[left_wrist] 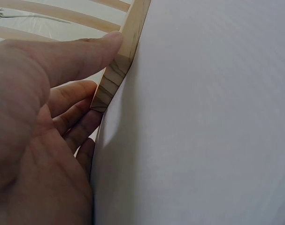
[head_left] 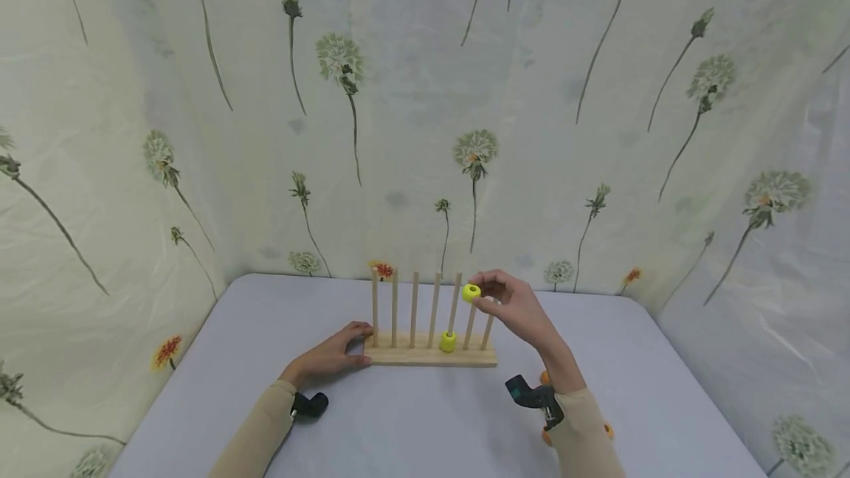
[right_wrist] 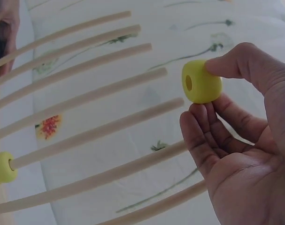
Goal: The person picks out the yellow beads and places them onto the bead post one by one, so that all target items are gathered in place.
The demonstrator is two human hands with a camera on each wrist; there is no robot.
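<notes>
A pale wooden rack with several upright pegs stands on the table. My left hand holds its left end; in the left wrist view the thumb lies on the near side and the fingers reach behind. My right hand pinches a yellow bead between thumb and fingers, up near the peg tops. That bead shows its hole facing the pegs in the right wrist view, apart from the nearest peg tip. Another yellow bead sits low on the third peg from the right.
Several orange beads lie on the table around my right forearm, partly hidden by it; one orange bead shows to its right. A flower-printed curtain rises behind the table and along both sides.
</notes>
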